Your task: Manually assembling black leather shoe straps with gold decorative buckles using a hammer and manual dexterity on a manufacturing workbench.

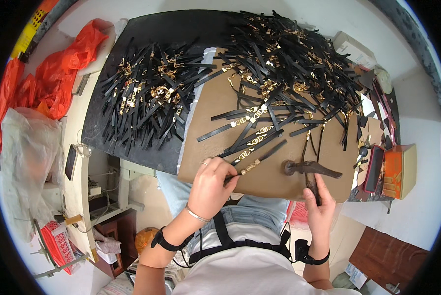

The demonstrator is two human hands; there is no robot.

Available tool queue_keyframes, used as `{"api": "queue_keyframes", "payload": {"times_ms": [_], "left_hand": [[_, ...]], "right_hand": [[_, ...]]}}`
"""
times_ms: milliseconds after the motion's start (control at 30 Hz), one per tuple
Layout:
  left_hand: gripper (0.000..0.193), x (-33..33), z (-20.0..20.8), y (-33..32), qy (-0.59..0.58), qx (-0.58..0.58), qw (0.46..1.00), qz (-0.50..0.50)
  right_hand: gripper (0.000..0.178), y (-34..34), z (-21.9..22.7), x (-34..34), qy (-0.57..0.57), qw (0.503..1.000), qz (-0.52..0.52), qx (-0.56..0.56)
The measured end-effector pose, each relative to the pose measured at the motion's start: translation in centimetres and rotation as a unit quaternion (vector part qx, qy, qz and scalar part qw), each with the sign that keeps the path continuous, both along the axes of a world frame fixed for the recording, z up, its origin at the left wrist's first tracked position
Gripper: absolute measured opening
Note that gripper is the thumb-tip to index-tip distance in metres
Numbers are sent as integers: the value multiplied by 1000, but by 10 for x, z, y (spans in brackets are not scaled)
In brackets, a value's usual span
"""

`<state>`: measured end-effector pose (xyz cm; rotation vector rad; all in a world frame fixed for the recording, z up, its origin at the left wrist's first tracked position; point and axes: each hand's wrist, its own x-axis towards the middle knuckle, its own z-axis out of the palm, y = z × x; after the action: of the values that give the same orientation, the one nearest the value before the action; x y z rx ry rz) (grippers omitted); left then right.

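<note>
My left hand is closed at the front edge of the brown work mat. Its thumb and fingers pinch one end of a black strap with gold metal links in its middle, which lies slanting across the mat. My right hand is wrapped round the handle of a hammer. The dark, worn hammer head is held over the mat, to the right of the strap. Just beyond my left hand, several similar straps with gold links lie loose.
A big heap of black straps covers the back right of the table; another pile lies on the black surface at left. On the right edge are a dark red phone-like case and an orange box. Red plastic bags hang at left.
</note>
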<state>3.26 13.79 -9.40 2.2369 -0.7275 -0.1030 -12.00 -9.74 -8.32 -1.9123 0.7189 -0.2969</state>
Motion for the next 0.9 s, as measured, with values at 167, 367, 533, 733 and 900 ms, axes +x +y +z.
{"api": "queue_keyframes", "payload": {"times_ms": [167, 367, 533, 733, 900], "left_hand": [[26, -15, -8, 11, -173, 87, 976, -99], [35, -20, -12, 25, -205, 62, 969, -125], [30, -21, -9, 30, -105, -3, 994, -32], [27, -17, -3, 26, -27, -24, 997, 73], [30, -16, -1, 28, 15, -13, 997, 79]], "right_hand": [[45, 11, 11, -10, 14, 998, 55, -27], [38, 29, 43, 10, -21, 969, 164, -184], [42, 38, 29, 31, -53, 926, 234, -291], [23, 52, 45, 45, -20, 921, 286, -263], [27, 56, 45, 60, 11, 911, 298, -285]]}}
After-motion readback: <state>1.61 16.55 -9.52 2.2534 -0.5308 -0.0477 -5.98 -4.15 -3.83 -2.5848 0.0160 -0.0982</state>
